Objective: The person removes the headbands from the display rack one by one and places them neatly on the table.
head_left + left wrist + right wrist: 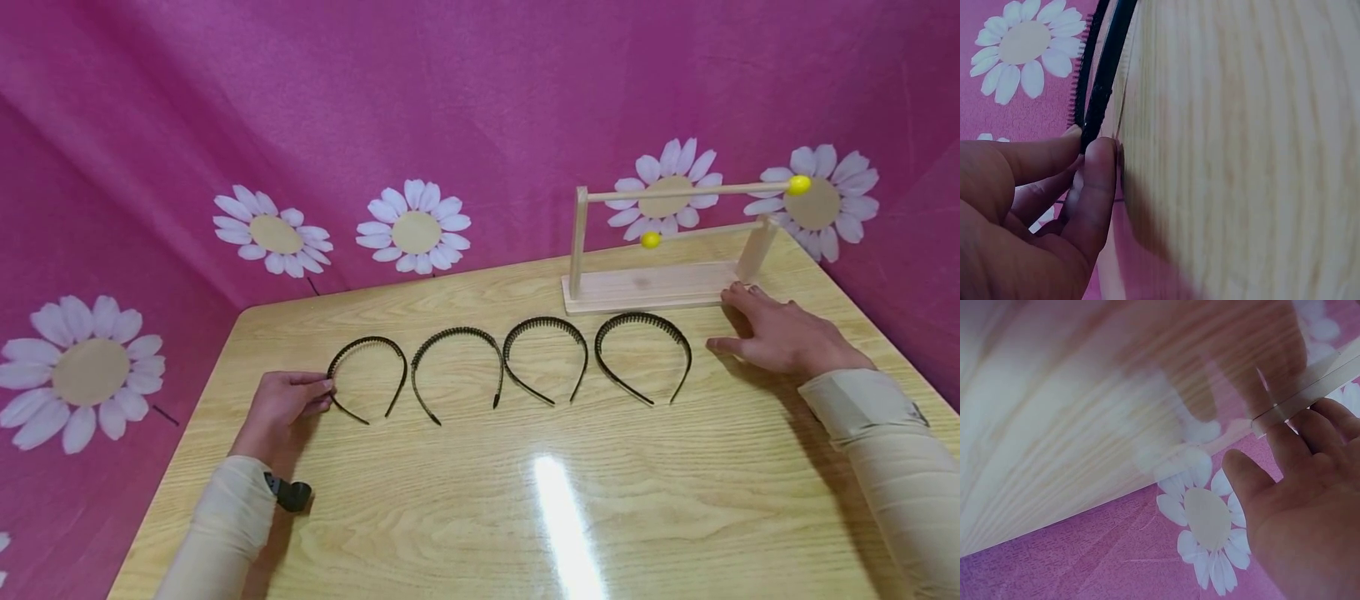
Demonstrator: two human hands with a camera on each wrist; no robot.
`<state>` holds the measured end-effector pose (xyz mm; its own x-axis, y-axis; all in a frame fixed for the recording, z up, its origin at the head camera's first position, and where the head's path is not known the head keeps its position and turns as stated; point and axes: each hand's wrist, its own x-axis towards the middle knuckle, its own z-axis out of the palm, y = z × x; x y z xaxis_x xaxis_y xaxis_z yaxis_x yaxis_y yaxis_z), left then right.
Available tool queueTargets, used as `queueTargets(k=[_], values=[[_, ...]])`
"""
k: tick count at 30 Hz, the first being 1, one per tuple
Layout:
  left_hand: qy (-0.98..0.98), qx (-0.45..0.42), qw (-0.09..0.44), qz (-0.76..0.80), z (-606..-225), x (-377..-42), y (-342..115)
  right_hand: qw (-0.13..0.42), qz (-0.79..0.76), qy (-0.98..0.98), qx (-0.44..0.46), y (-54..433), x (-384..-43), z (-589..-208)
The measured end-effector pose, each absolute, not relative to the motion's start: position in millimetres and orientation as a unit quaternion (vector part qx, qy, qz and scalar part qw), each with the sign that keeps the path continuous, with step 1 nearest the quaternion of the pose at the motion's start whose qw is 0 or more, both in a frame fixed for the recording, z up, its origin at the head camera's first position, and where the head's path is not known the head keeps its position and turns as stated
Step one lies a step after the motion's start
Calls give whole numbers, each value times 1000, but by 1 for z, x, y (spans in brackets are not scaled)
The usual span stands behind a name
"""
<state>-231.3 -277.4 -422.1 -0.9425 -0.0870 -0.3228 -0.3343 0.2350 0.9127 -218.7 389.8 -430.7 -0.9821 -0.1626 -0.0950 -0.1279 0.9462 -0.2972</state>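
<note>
My left hand (279, 407) pinches the left side of a black headband (367, 339) between thumb and fingers. Up close in the left wrist view, that headband (1105, 81) shows small teeth along one edge. To its right on the table lie more dark headbands in a row: a second one (459, 331), a third (547, 320) and a rightmost one (642, 317). Behind them stands a pale wooden rack (660, 287) with two rods tipped in yellow. My right hand (787, 333), fingers extended, touches the front right of the rack's base.
The wood-grain table (420, 500) reflects a bright light strip near the front. A pink cloth (480, 100) with white daisies hangs behind and beside it. Under my left wrist sits a small black device (292, 496).
</note>
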Motion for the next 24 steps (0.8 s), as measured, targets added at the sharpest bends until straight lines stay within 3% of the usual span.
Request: queueTargets(k=[16, 24], values=[[861, -138, 61, 485, -416, -220, -275, 61, -148, 983, -88, 382, -227, -430], [930, -75, -9, 360, -400, -219, -268, 51, -138, 985, -95, 385, -231, -426]])
